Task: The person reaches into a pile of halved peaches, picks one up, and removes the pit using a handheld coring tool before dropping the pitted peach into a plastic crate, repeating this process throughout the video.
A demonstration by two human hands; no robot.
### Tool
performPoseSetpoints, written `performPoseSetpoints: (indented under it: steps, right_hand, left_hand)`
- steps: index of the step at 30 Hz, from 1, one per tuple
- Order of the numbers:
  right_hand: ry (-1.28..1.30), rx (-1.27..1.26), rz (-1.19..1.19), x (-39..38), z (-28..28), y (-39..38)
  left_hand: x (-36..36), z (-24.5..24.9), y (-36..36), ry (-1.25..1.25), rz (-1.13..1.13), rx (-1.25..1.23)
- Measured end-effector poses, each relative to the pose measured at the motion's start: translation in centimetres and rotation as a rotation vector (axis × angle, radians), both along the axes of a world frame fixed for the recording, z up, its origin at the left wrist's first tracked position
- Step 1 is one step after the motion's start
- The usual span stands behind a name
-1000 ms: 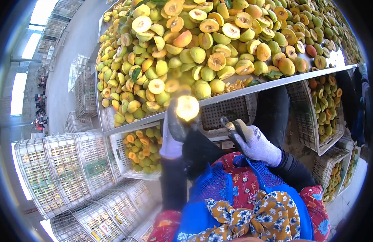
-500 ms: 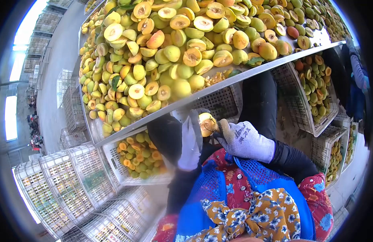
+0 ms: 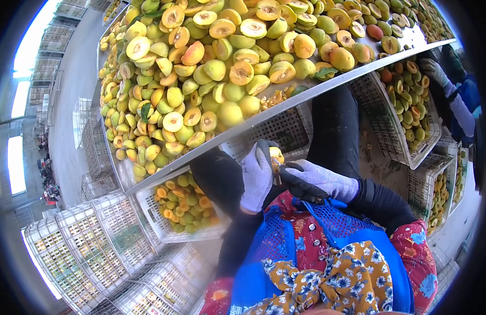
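Note:
Above my lap, my left hand, in a pale glove with dark fingertips, is closed round an apricot. Part of the fruit's yellow flesh shows between the two hands. My right hand, in a similar glove, is closed close against the fruit. It grips a small pitting knife, mostly hidden by the fingers; the earlier frame shows its thin curved blade at the cut face. Just beyond my hands, a heap of halved and whole apricots covers the metal-edged table.
Below the table edge are a dark-bottomed crate, a crate of apricots at left and another at right. White crates stack at lower left. A co-worker's gloved hand shows at far right.
My left hand has turned and wrapped round the apricot, hiding more of it. My right hand has rotated, its dark fingers now against the fruit. A co-worker's gloved hand has come into view.

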State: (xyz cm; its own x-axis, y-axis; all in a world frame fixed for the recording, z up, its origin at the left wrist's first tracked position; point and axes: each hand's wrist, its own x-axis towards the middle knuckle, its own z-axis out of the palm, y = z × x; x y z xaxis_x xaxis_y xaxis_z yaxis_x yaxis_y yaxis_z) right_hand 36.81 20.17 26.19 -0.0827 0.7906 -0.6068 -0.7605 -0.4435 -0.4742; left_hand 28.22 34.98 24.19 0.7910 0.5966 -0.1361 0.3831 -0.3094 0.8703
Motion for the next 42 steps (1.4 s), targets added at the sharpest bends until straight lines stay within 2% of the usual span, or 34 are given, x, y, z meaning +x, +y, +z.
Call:
performPoseSetpoints:
  steps: [2,3,6,7,10,12,13,15,16,18,19,20,21,24,25,26,28,29,30,32,34,35,36,37,38,39,42]
  right_hand:
    - [0.034,0.038,0.003,0.4,0.3,-0.3]
    - [0.26,0.006,-0.024,0.7,-0.3,-0.4]
    - [-0.034,-0.051,0.057,0.5,-0.2,-0.3]
    - [-0.112,-0.008,0.066,0.3,-1.1,-0.6]
    - [0.105,0.044,-0.012,0.3,-1.5,-1.0]
    - [0.042,0.028,0.022,0.3,-1.5,-1.2]
    - [0.012,0.02,0.04,0.3,-1.4,-1.3]
    - [0.671,0.08,-0.045,0.2,-4.2,-1.7]
    - [0.999,0.109,-0.085,0.4,-4.9,-1.7]
    - [1.142,0.164,-0.139,-0.1,-5.4,-2.1]
    - [1.19,0.168,-0.16,-0.3,-6.3,-2.2]
    - [1.243,0.169,-0.18,-0.6,-6.7,-2.3]
    - [1.166,0.195,-0.226,-0.9,-6.1,-2.0]
    - [0.483,0.17,-0.279,-1.3,-3.4,-1.5]
    - [0.565,0.207,-0.28,-0.7,-3.3,-1.9]
    - [0.823,0.371,-0.283,-0.1,-3.7,-1.9]
    - [0.796,0.262,-0.326,0.8,-4.1,-2.0]
    - [0.745,0.197,-0.322,1.1,-4.1,-1.8]
    - [0.695,0.13,-0.319,1.3,-4.1,-1.6]
    - [0.565,0.04,-0.283,1.5,-3.6,-1.1]
    - [0.407,-0.001,-0.226,1.2,-2.7,-0.1]
    - [0.409,0.015,-0.219,1.2,-2.6,0.2]
    - [0.351,0.006,-0.211,1.0,-2.7,0.4]
    - [0.292,-0.003,-0.205,0.8,-2.8,0.4]
    - [0.232,-0.012,-0.202,0.6,-2.7,0.5]
    - [-0.018,-0.021,-0.21,0.5,-1.2,0.3]
    - [-0.184,-0.101,-0.154,1.3,-1.7,-0.4]
  left_hand:
    - [-0.1,-0.6,-0.2,-0.109,-0.01,0.007]
    - [-0.2,-0.7,-0.3,-0.161,-0.013,0.01]
    - [0.1,0.0,-0.4,-0.025,-0.052,0.055]
    - [-0.3,-0.8,-0.2,-0.032,-0.095,0.163]
    - [-0.6,-2.4,0.1,0.004,-0.179,0.357]
    - [-0.5,-1.8,-0.5,0.128,-0.178,0.314]
    - [-0.6,-2.3,-0.8,0.058,-0.134,0.179]
    - [-0.7,-3.9,-0.9,-0.081,-0.061,-0.082]
    - [-0.5,-4.2,-0.7,-0.111,-0.099,-0.265]
    - [-0.3,-4.5,-0.1,-0.168,-0.173,-0.634]
    - [-0.2,-4.4,0.0,-0.161,-0.185,-0.714]
    - [-0.2,-4.1,-0.3,-0.15,-0.117,-0.691]
    - [-0.2,-3.8,-0.7,-0.139,-0.049,-0.666]
    - [-1.1,-3.6,0.3,-0.06,0.201,-0.445]
    - [-2.3,-4.1,1.9,-0.075,0.255,-0.302]
    - [-3.9,-4.1,3.8,-0.028,0.264,-0.114]
    - [-7.5,-1.2,7.6,0.193,0.241,0.35]
    - [-9.2,0.5,8.7,0.384,0.246,0.602]
    - [-9.9,2.0,8.9,0.643,0.352,0.804]
    - [-9.9,3.4,10.0,0.795,0.325,1.378]
    - [-5.2,6.1,9.3,0.598,0.291,1.005]
    - [-2.3,6.4,8.9,0.497,0.268,0.816]
    - [0.2,5.5,8.7,0.481,0.141,0.864]
    - [2.4,3.4,8.6,0.345,0.045,0.838]
    - [4.8,2.7,8.4,0.52,-0.091,0.817]
    - [6.4,0.5,8.7,0.566,-0.149,0.924]
    - [6.9,-0.2,10.8,0.234,-0.088,0.619]
